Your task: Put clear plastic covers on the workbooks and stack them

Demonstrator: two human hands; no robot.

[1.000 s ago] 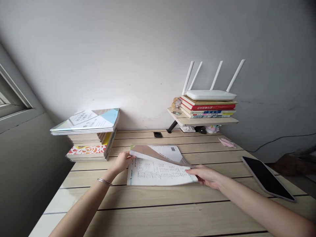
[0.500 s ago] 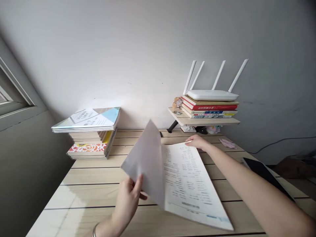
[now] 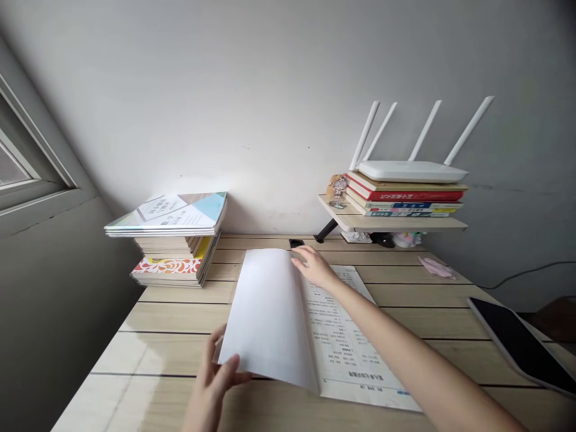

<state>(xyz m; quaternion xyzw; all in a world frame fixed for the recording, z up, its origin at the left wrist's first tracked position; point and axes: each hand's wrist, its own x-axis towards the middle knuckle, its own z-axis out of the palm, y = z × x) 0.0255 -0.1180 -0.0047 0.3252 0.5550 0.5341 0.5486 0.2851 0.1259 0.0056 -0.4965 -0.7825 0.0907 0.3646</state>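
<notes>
Open book (image 3: 315, 342) lying in the middle of the desk (image 3: 171, 318), fold running away from the wearer, blank white leaf (image 3: 265, 312) on the left, printed page (image 3: 342, 347) on the right, partly covered by the right forearm (image 3: 396, 348). Leaf gently bowed, near left corner held up off the wood. Looks light and floppy, probably smooth enough to slide, with thin paper apt to crease; best taken by an outer corner, with a flat palm near the fold for steadiness.

Left hand (image 3: 213, 372) at that near corner: thumb on top, fingers underneath, paper pinched between. Right hand (image 3: 315, 270) over the far end of the fold, fingers apart and clamped on nothing; cannot tell whether the tips touch the paper.

Just beyond, a small black square (image 3: 296, 243) on the desk. Far left, a tall stack of books (image 3: 166, 246), pale blue and white covers uppermost. To the right, a black-screened tablet (image 3: 524, 342) and, farther back, a small pink item (image 3: 436, 268). At the back right, a raised shelf (image 3: 355, 221) bearing piled books (image 3: 414, 196) and, on top, a white router (image 3: 411, 171) with four antennas. Behind, a greyish wall (image 3: 270, 120).
</notes>
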